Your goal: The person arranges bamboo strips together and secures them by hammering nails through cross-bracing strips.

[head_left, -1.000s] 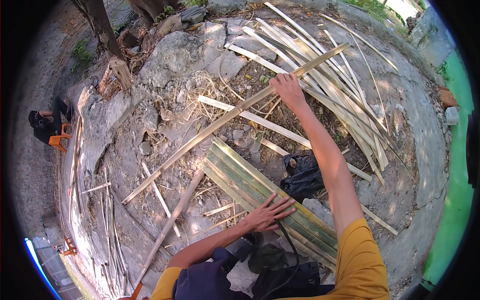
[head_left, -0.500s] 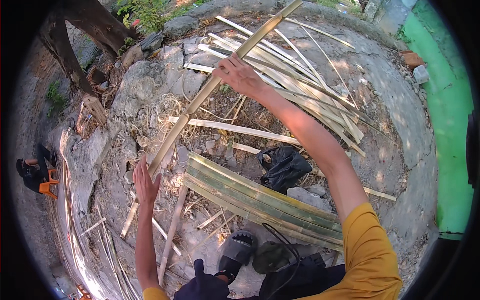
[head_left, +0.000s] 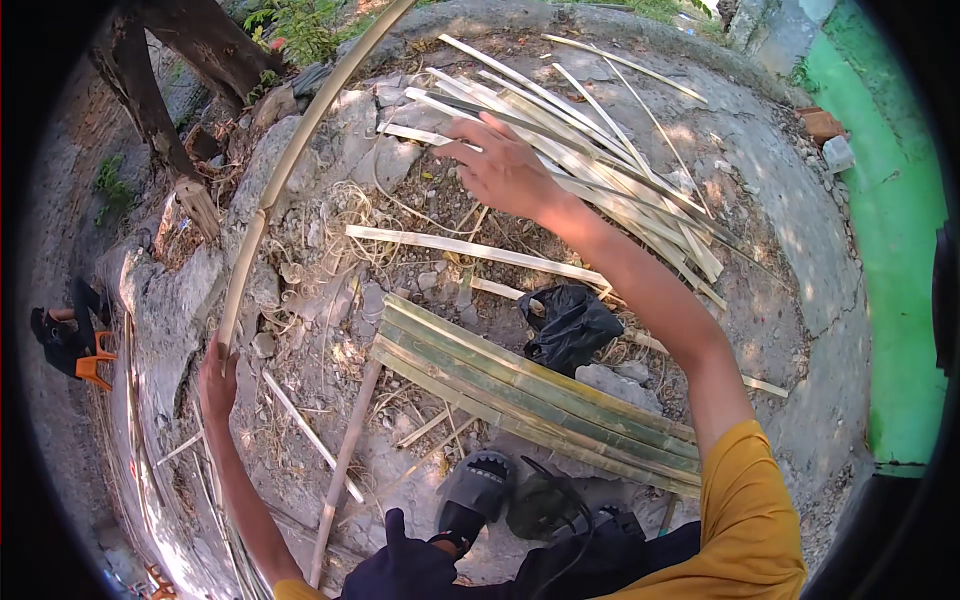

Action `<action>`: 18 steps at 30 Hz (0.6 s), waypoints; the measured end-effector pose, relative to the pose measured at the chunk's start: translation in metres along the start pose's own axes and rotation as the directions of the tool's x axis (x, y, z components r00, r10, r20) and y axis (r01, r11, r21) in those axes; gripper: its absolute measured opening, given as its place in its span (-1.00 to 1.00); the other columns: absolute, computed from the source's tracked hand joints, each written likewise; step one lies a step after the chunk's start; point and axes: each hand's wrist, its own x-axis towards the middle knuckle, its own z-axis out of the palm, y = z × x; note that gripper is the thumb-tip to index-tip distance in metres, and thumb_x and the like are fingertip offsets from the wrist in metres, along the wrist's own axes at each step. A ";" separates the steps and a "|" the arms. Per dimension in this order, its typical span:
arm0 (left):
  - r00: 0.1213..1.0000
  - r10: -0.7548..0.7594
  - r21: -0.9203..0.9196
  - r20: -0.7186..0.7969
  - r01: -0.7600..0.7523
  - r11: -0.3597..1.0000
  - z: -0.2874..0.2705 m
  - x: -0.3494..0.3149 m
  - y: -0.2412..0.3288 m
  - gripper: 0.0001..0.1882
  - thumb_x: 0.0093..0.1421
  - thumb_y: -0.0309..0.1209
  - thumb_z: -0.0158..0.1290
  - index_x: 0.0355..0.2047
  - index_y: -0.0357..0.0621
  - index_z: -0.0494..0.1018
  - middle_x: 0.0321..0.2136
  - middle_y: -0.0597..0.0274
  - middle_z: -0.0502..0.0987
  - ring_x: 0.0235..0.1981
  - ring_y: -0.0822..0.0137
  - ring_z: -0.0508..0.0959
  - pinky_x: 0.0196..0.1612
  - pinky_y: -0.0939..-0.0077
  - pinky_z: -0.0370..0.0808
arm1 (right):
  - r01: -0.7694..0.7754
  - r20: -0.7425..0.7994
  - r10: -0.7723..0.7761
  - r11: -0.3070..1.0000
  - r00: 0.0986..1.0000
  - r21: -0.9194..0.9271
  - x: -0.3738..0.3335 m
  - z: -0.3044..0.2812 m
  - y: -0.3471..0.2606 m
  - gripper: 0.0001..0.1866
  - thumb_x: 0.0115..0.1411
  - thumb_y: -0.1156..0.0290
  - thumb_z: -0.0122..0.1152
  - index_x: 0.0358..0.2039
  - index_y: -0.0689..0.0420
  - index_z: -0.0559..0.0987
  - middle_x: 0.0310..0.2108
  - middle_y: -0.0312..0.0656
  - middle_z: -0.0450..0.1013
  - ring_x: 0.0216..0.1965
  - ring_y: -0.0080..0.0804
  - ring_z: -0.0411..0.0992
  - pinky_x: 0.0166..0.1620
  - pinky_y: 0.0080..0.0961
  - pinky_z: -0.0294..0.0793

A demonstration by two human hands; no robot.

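Note:
A long split bamboo strip point(head_left: 265, 215) rises from my left hand point(head_left: 217, 378) and arcs up past the top of the view. The left fingers are wrapped round its lower end. My right hand point(head_left: 505, 172) holds nothing; its fingers are spread over the near left end of a pile of pale bamboo strips point(head_left: 620, 180). Whether the fingertips touch the pile I cannot tell. In front of my feet lies a panel of green bamboo slats point(head_left: 540, 390) set side by side. Its left end is by a wooden stick point(head_left: 345, 460).
A crumpled black plastic bag point(head_left: 570, 328) lies beyond the slats. One loose pale strip point(head_left: 470, 250) crosses the rubble. Tree trunks point(head_left: 150, 120) stand at the upper left, a green wall point(head_left: 905, 250) at right. Far left, a person point(head_left: 68, 335) sits on an orange chair point(head_left: 95, 360).
My right hand has let go of the bamboo strip and opened. My left hand has moved left and closed on it, and the strip has swung to the left, standing more upright.

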 end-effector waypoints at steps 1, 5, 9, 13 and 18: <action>1.000 0.024 -0.006 -0.010 -0.024 1.000 -0.010 0.006 -0.017 -0.39 0.39 -0.33 0.13 0.39 -0.14 0.23 -0.01 -0.26 0.57 -0.02 -0.29 0.55 0.02 -0.06 0.50 | -0.091 0.099 0.088 0.995 0.991 0.031 -0.029 -0.005 0.012 -0.69 0.18 0.49 0.22 -0.04 0.02 0.63 -0.04 -0.16 0.49 0.13 -0.08 0.46 0.26 -0.11 0.41; 0.979 0.155 0.155 -0.135 -0.134 0.979 0.006 -0.017 -0.113 -0.47 0.41 -0.31 0.10 0.30 -0.24 0.29 -0.02 -0.34 0.55 -0.01 -0.35 0.53 -0.02 -0.09 0.49 | -0.437 0.515 0.418 0.895 0.748 -0.091 -0.163 -0.009 0.046 -0.70 0.16 0.49 0.26 -0.08 -0.02 0.65 -0.09 -0.15 0.53 0.04 -0.07 0.48 0.13 -0.11 0.47; 0.948 -0.282 0.088 0.145 0.271 0.959 0.065 -0.084 -0.137 -0.45 0.39 -0.34 0.09 0.31 -0.28 0.26 0.06 -0.36 0.51 0.07 -0.36 0.49 0.13 -0.05 0.42 | -0.534 0.575 0.542 0.821 0.613 -0.204 -0.266 -0.004 0.031 -0.63 0.13 0.44 0.35 -0.01 -0.03 0.64 -0.07 -0.14 0.53 0.06 -0.07 0.48 0.11 -0.09 0.47; 0.939 -0.261 0.076 0.223 0.250 0.965 0.115 -0.138 -0.156 -0.32 0.36 -0.36 0.09 0.42 -0.26 0.14 0.25 -0.29 0.38 0.23 -0.25 0.41 0.31 0.02 0.31 | -0.591 0.470 0.623 0.771 0.625 -0.236 -0.310 0.001 0.030 -0.52 0.11 0.39 0.39 0.08 -0.04 0.59 -0.03 -0.13 0.52 0.06 -0.04 0.48 0.11 -0.07 0.46; 0.910 -0.362 0.141 0.201 0.339 0.930 0.124 -0.133 -0.140 -0.22 0.31 -0.37 0.14 0.46 -0.21 0.08 0.34 -0.24 0.27 0.35 -0.21 0.28 0.40 -0.01 0.19 | -0.626 0.324 0.659 0.750 0.679 -0.214 -0.283 -0.002 0.022 -0.73 0.20 0.39 0.27 -0.08 0.02 0.50 -0.16 -0.09 0.46 -0.09 0.10 0.52 -0.06 0.02 0.52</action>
